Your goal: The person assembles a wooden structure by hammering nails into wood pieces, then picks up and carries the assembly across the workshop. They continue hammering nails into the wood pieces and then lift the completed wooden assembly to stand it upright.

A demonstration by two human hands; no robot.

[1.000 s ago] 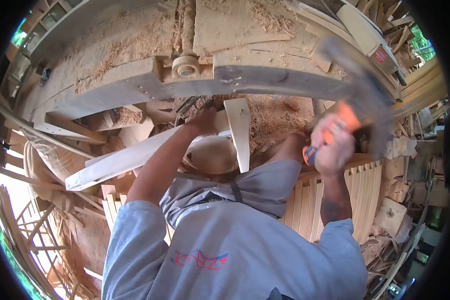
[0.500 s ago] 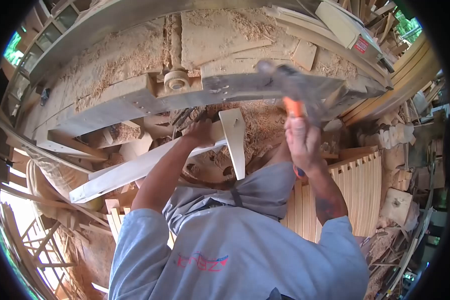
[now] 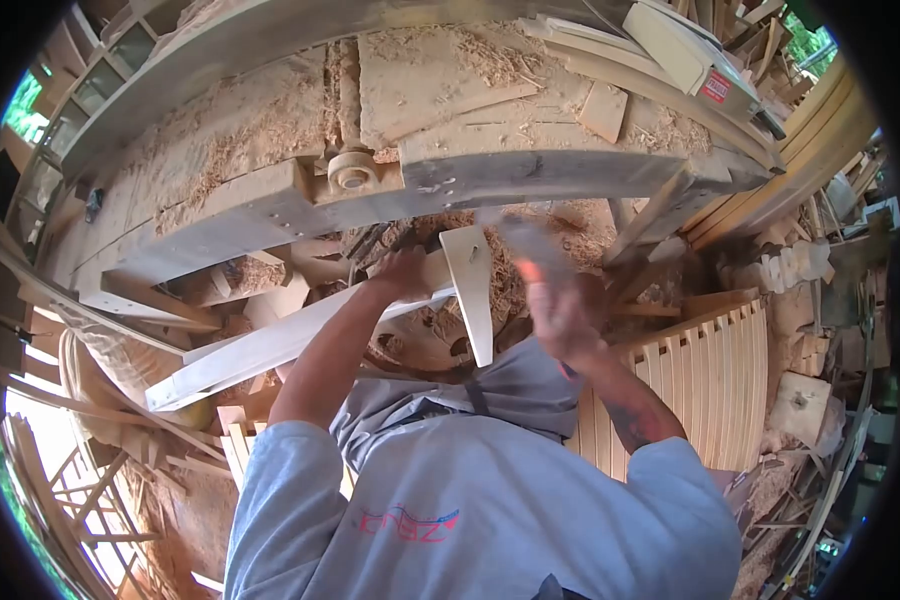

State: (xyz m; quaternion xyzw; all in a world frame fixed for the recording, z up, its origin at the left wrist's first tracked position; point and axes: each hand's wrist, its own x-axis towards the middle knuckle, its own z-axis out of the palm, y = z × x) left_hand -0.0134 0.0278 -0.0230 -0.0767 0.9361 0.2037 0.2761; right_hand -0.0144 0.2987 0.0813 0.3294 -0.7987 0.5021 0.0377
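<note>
In the head view my right hand (image 3: 562, 318) is wrapped round the orange grip of a hammer (image 3: 540, 250). The hammer's head is smeared by motion and lies close to the right of a short tapered board (image 3: 467, 285). A small nail-like spot shows near the top of that board. It is set crosswise at the end of a long pale wooden beam (image 3: 260, 350), which slopes down to the left across my lap. My left hand (image 3: 402, 272) grips the beam close to this joint; its fingertips are partly hidden.
A heavy workbench (image 3: 470, 170) strewn with shavings spans the far side, with a round roller-like part (image 3: 352, 175) at its front edge. Slatted wooden strips (image 3: 695, 380) stand to my right. Stacked planks (image 3: 810, 180) lie at the far right, and scraps cover the floor.
My right hand has swung the hammer left and down, toward the tapered board. My left hand stays on the beam, which holds nearly the same position.
</note>
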